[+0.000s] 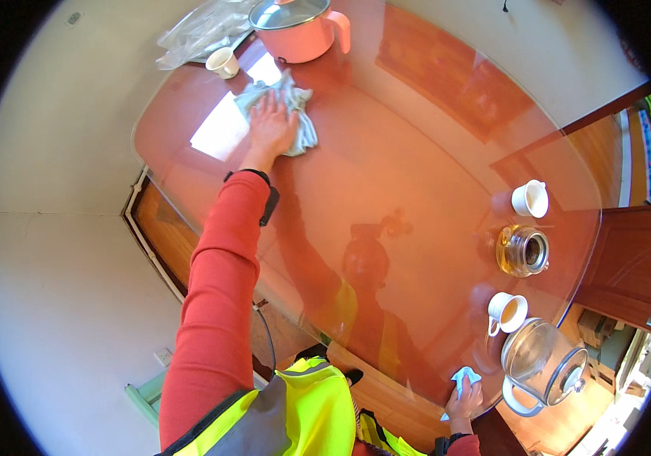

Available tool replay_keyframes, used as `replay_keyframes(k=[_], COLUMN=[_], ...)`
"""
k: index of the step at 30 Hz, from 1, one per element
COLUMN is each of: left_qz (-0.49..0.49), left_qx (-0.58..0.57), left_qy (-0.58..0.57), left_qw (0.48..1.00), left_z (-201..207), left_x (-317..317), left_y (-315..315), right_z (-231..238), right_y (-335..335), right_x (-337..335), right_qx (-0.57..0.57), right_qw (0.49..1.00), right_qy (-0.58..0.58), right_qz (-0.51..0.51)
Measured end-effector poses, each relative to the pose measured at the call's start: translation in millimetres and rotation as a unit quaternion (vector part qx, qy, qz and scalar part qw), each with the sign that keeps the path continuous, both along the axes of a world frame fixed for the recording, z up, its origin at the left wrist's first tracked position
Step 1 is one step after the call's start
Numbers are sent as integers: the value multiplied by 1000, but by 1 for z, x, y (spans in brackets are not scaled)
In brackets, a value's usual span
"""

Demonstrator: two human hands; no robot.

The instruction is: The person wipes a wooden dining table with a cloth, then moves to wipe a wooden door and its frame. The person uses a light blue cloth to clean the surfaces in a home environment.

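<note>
Resting on crumpled, pale grey-blue cloth: left hand, fingers spread. Right hand: fingers gripping 1 small light-blue cloth.

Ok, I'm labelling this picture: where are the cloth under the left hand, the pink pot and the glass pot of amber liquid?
Cloth (305,129) under the left hand (271,125): head view, on its crumpled folds.
Pink pot (299,42): head view, on its outer side.
Glass pot (518,250): head view, on its rounded glass body.
</note>
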State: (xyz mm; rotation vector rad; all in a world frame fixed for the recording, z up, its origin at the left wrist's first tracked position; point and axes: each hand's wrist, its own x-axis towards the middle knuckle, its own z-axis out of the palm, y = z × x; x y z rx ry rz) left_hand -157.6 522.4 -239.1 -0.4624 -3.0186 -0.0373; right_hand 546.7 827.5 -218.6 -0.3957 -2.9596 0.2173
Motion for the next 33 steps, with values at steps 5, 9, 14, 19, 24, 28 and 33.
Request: replay_keyframes(k=[5,9,14,19,24,28,33], left_qz=[-113,-184,-248,-304,-349,-337,-325], left_qx=[34,58,68,76,98,107,84], left_qy=[3,9,4,-27,-53,-70,-104], left_qw=[993,981,966,949,931,933,936], left_z=[8,13,21,32,42,49,54], left_x=[62,126,225,338,442,474,467], left_y=[35,56,70,77,74,73,79], right_z=[-5,-5,-3,2,10,14,17], right_y=[1,2,1,-4,-7,-10,-11], right_x=[5,2,-7,-11,-15,-16,-16], right_qx=[-2,-12,3,2,-30,-17,-37], right_qw=[1000,1000,999,998,997,997,996], right_qy=[-27,-7,35,49,71,60,71], right_qz=[-15,-20,-12,-32,-33,-50,-47])
